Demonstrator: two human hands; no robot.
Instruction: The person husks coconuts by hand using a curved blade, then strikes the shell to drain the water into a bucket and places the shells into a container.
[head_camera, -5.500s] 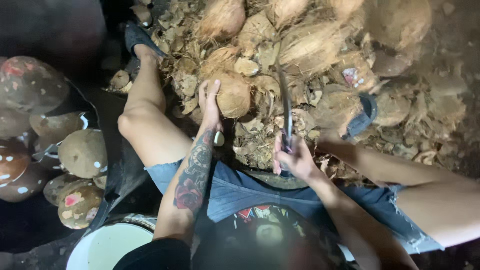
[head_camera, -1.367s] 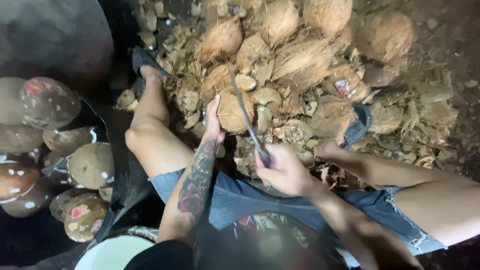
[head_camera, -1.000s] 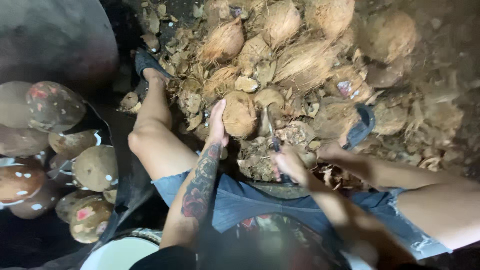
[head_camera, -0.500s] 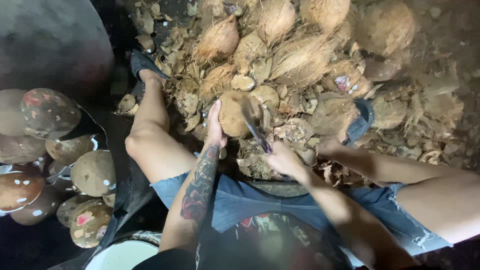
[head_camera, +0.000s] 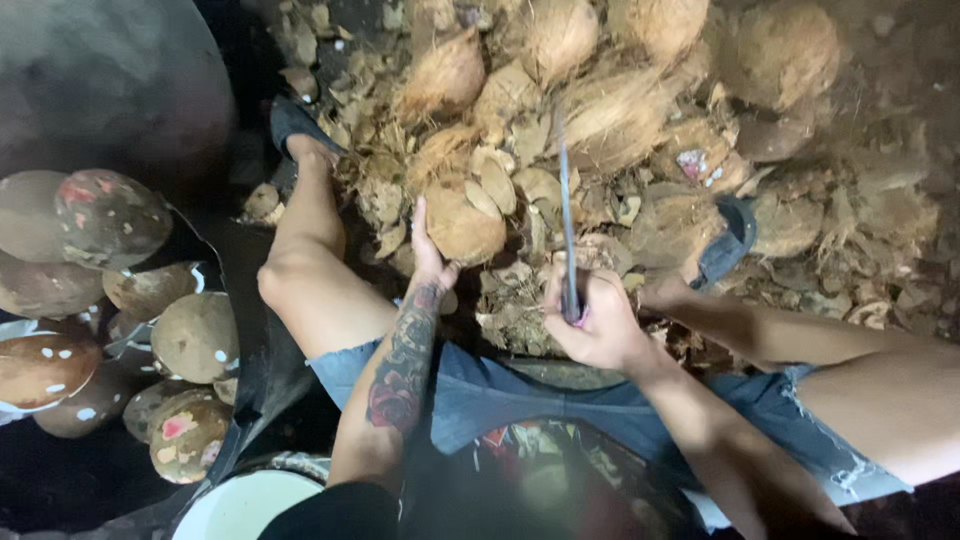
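Tan-brown coconut (head_camera: 463, 225), grey blade (head_camera: 566, 210), blue denim shorts (head_camera: 480, 395).
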